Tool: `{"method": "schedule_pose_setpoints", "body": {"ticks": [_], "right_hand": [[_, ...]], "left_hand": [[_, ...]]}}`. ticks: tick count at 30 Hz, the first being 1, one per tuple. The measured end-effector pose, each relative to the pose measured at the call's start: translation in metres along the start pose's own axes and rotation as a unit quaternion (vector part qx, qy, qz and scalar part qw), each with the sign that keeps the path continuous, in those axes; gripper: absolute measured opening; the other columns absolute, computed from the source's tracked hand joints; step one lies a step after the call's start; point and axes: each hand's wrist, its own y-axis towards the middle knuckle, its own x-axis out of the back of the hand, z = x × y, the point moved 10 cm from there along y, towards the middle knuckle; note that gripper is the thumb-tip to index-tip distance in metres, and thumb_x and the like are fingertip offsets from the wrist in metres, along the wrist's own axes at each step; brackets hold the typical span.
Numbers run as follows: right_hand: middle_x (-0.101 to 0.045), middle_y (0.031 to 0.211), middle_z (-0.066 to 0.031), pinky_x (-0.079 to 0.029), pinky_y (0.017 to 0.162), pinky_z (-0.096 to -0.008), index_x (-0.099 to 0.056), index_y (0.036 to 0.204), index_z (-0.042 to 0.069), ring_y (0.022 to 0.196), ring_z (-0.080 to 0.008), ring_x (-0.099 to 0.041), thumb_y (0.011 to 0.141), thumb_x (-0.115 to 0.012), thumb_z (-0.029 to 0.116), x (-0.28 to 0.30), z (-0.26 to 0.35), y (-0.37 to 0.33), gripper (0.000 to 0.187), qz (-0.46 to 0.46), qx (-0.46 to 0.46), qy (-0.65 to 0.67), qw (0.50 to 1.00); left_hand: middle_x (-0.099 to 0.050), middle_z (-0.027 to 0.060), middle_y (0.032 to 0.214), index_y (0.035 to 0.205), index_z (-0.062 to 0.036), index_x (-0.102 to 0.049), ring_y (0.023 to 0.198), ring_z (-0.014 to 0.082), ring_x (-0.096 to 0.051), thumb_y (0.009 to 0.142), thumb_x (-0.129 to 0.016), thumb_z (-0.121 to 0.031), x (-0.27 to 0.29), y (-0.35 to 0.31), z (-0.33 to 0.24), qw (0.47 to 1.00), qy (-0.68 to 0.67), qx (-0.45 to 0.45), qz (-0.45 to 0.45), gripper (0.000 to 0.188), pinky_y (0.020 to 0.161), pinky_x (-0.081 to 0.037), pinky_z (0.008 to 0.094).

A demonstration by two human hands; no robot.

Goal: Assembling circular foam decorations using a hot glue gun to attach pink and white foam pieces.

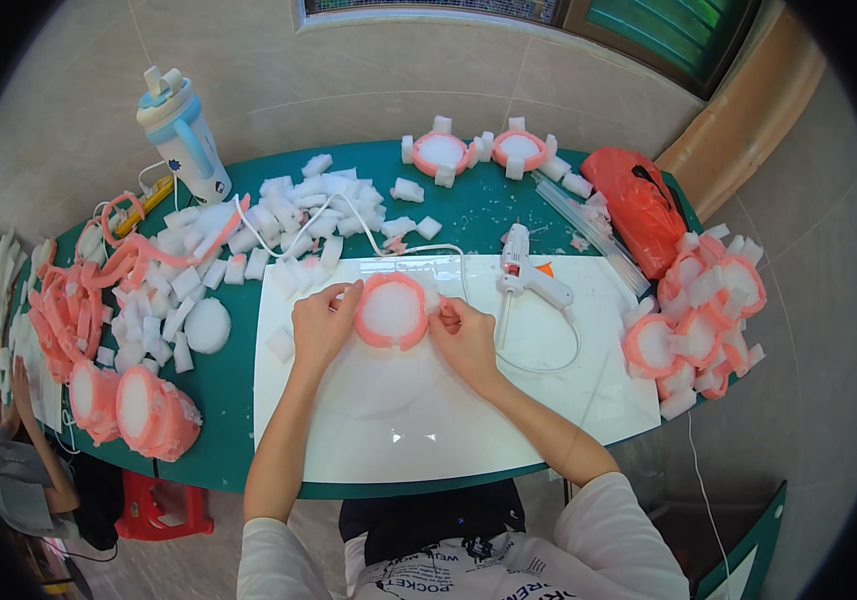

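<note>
A round white foam disc with a pink foam rim [394, 310] lies flat over the white board [369, 430] in front of me. My left hand [325, 322] is closed at the rim's left side, thumb and fingertips pinching the edge. On the other side my right hand [465, 342] is closed too, its fingertips pressed together beside the rim around a small white foam block [434, 300], mostly covered by the fingers. Right of the disc, a white glue gun [534, 275] with an orange trigger rests on the board, its cable looping below.
Loose white foam blocks [289, 210] and pink foam strips [69, 310] cover the table's left. Finished-looking pink rings with blocks [442, 150] stand at the back; more are piled at right [699, 330]. A red bag [631, 205], clear glue sticks [594, 235] and a blue-white bottle [184, 140] stand around. Another person's arm [34, 430] shows far left.
</note>
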Motion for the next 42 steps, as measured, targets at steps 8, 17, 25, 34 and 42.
{"method": "schedule_pose_setpoints", "body": {"ticks": [8,17,25,34,42], "right_hand": [[-0.06,0.068,-0.0065,-0.047,0.058,-0.0209,-0.059,0.084,-0.004,0.059,-0.0089,-0.056,0.068,-0.065,0.007,0.004,-0.008,0.012,0.02,0.048,-0.03,0.027,0.998],[-0.064,0.071,-0.0125,-0.049,0.062,-0.0243,-0.059,0.087,-0.004,0.063,-0.0151,-0.062,0.07,-0.063,0.01,0.002,-0.013,0.012,0.022,0.03,-0.041,0.058,0.997],[-0.063,0.082,-0.0131,-0.049,0.065,-0.0249,-0.058,0.095,-0.003,0.066,-0.0186,-0.063,0.07,-0.062,0.009,0.002,-0.009,0.018,0.028,0.112,-0.029,-0.012,0.993],[-0.062,0.084,-0.008,-0.048,0.058,-0.0235,-0.054,0.11,0.001,0.062,-0.0116,-0.058,0.075,-0.062,0.013,0.003,-0.019,0.011,0.038,0.187,-0.15,0.105,0.965],[-0.058,0.071,-0.0044,-0.046,0.05,-0.0228,-0.058,0.091,-0.002,0.059,-0.0106,-0.057,0.074,-0.066,0.02,-0.013,-0.016,-0.004,0.029,0.187,-0.214,0.215,0.934]], "left_hand": [[-0.055,0.0052,0.061,0.097,-0.0033,-0.063,0.052,0.0111,-0.052,0.07,-0.067,-0.029,0.0,-0.007,-0.015,0.996,0.045,-0.062,0.043,0.038,0.051,-0.042,0.0235],[-0.057,0.0089,0.065,0.095,-0.0046,-0.062,0.054,0.0131,-0.053,0.064,-0.072,-0.023,-0.007,-0.006,-0.014,0.995,0.07,-0.056,0.039,0.038,0.052,-0.043,0.025],[-0.058,0.0085,0.064,0.09,-0.0046,-0.062,0.053,0.0138,-0.052,0.062,-0.073,-0.022,0.0,-0.008,-0.01,0.995,0.077,-0.064,0.007,0.034,0.051,-0.042,0.0246],[-0.045,0.0,0.06,0.089,-0.0029,-0.059,0.052,0.0081,-0.042,0.062,-0.075,-0.017,0.022,-0.006,-0.011,0.993,-0.052,-0.068,-0.082,0.034,0.047,-0.038,0.022],[-0.049,0.0029,0.079,0.102,-0.0025,-0.056,0.074,0.0092,-0.048,0.064,-0.072,-0.004,-0.011,-0.013,-0.028,0.988,-0.129,-0.08,0.016,0.041,0.066,-0.046,0.0235]]}}
